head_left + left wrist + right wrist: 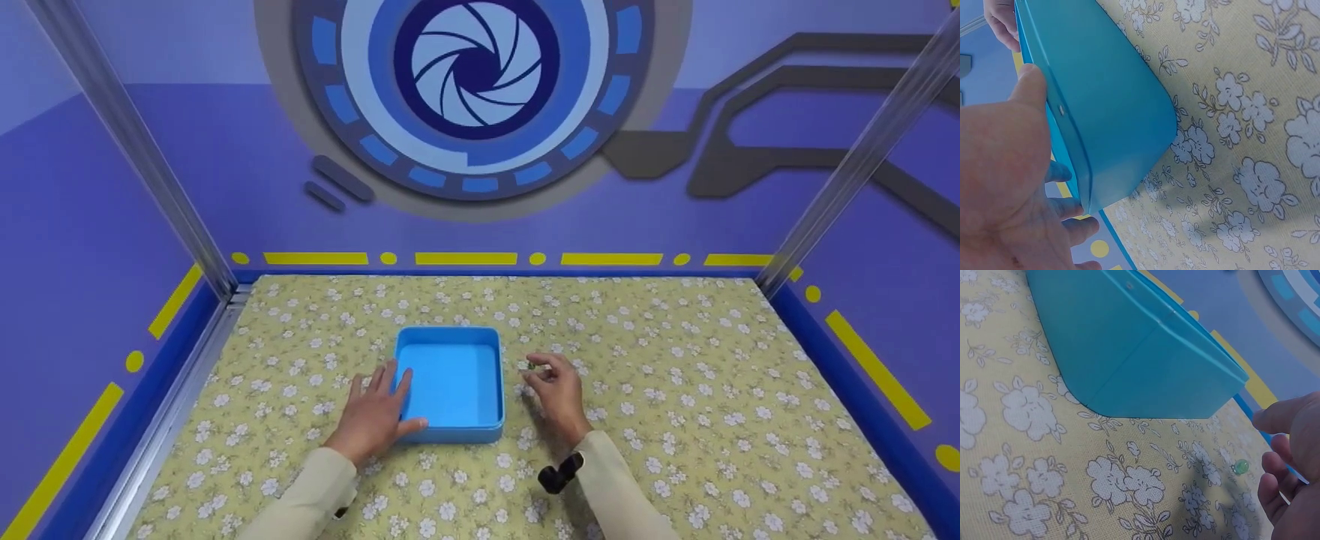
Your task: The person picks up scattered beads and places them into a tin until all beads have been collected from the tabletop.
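A square, open-topped blue plastic box [450, 382] stands on the flowered cloth. My left hand [373, 411] lies over its left side, fingers spread and fairly straight, with the thumb at the front rim. The left wrist view shows that thumb [1032, 84] along the box's upper edge. To the right of the box, my right hand [556, 390] hovers with thumb and forefinger curved and apart. A small, see-through green ball, like a marble [1241, 466], appears just off the fingertips in the right wrist view, with a gap showing between.
Yellow cloth with white flowers [675, 420] covers the table. Blue-purple printed panels [480, 225] stand behind and at both sides, with metal posts [142, 142] at the corners. A black device [559, 474] is strapped to the right wrist.
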A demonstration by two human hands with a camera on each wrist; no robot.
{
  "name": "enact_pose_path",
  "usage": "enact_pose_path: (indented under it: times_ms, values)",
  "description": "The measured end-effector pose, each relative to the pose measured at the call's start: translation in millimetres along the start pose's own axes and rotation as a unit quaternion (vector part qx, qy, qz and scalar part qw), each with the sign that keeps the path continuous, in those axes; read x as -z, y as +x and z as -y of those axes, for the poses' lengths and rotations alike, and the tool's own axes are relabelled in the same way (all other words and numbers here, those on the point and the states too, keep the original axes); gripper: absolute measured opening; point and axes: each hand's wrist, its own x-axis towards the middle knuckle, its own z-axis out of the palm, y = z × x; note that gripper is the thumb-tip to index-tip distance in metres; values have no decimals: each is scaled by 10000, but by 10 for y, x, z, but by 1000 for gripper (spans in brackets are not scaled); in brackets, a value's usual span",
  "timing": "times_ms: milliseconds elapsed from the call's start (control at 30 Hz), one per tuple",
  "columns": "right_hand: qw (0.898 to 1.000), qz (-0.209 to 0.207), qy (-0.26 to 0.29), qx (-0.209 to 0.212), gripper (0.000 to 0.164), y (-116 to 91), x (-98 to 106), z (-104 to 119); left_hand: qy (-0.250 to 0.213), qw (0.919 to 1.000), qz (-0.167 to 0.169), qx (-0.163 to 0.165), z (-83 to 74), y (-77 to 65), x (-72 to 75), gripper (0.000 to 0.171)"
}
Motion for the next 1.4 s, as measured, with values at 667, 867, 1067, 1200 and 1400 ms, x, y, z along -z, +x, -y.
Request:
enact_pose_path:
  times_ms: [667, 867, 1067, 1200, 1400]
  values:
    - [9994, 48, 129, -311, 27, 77, 6, -99, -89, 10000, -39, -12, -9, 1, 9, 85]
    - [9977, 88, 311, -603, 29, 120, -6, -132, -42, 10000, -8, 2, -12, -5, 12, 85]
    - [9952, 122, 500, -830, 30, 158, -31, -152, -65, 10000, -51, -26, -4, -3, 14, 84]
    - [9955, 99, 515, -785, 31, 178, -51, -156, -49, 10000, -41, -33, 11, 1, -4, 84]
    - [9924, 149, 800, -928, 34, 187, -79, -173, 39, 10000, -31, -49, 18, 9, -14, 84]
